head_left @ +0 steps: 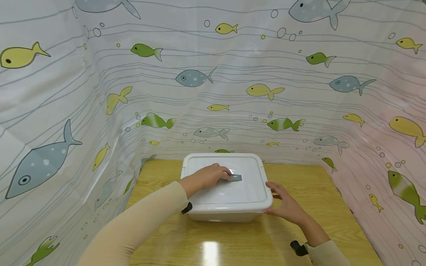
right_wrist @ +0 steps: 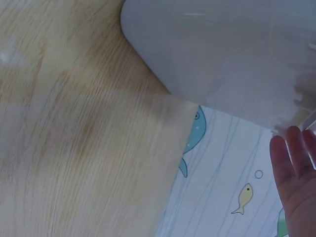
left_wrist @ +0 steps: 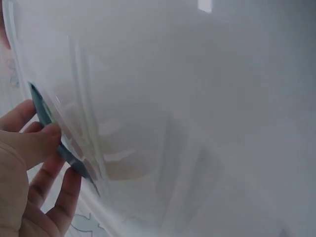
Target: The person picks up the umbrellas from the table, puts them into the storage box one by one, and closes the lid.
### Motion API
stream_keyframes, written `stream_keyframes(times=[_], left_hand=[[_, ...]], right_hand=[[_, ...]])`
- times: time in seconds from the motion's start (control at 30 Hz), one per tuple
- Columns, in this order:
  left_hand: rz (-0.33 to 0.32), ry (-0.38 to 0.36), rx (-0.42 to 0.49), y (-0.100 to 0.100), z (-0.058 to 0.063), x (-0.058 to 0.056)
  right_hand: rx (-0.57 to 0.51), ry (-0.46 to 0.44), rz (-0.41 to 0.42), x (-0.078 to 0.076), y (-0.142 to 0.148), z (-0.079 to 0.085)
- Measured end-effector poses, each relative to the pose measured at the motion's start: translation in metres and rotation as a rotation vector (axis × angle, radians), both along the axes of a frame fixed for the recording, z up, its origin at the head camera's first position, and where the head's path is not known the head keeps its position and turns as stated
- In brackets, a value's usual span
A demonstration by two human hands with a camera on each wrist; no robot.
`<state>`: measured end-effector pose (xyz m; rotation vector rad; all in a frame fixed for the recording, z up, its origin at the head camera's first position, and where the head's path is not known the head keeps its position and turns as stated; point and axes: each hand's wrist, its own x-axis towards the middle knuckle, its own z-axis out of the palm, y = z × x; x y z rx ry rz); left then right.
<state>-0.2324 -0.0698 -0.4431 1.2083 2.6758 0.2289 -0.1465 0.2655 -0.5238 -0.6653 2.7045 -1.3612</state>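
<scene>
A white plastic storage box [head_left: 221, 216] with its white lid [head_left: 213, 197] on stands on the wooden table. Over the lid's middle, my left hand [head_left: 209, 176] pinches a flat grey strip [head_left: 236, 178] between thumb and fingers. Close up in the left wrist view, the strip [left_wrist: 69, 154] looks narrow and dark blue-grey; whether it is fixed to the lid cannot be told. My right hand [head_left: 287, 205] rests against the lid's right edge, thumb near the front corner. In the right wrist view, its fingers [right_wrist: 281, 158] are fairly straight beside the box wall [right_wrist: 222, 64].
The wood-grain table [head_left: 299, 232] extends around the box. A white sheet printed with fish [head_left: 233, 125] encloses the table at the back and both sides. Black straps [head_left: 298, 248] show at the wrists.
</scene>
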Motion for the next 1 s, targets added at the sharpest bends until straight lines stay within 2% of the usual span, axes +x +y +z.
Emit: stream_keyframes(times=[0.17, 0.23, 0.4, 0.5, 0.73, 1.0], left_hand=[[0.000, -0.002, -0.004, -0.006, 0.004, 0.002], [0.008, -0.013, 0.020, -0.012, 0.006, 0.003], [0.083, -0.025, 0.062, -0.038, 0.010, 0.006], [0.131, 0.007, 0.047, -0.055, 0.008, 0.010], [0.211, 0.076, 0.045, -0.085, -0.006, 0.026], [0.299, 0.148, 0.032, -0.102, -0.026, 0.040]], right_hand=[[0.012, 0.015, -0.023, 0.001, -0.004, 0.002], [0.012, 0.007, -0.032, 0.001, -0.005, 0.003], [0.015, -0.021, -0.035, 0.000, -0.005, 0.002], [0.010, -0.031, -0.037, 0.000, -0.005, 0.002], [0.009, -0.053, -0.056, 0.002, -0.005, 0.006], [-0.005, -0.050, -0.059, 0.003, -0.003, 0.004]])
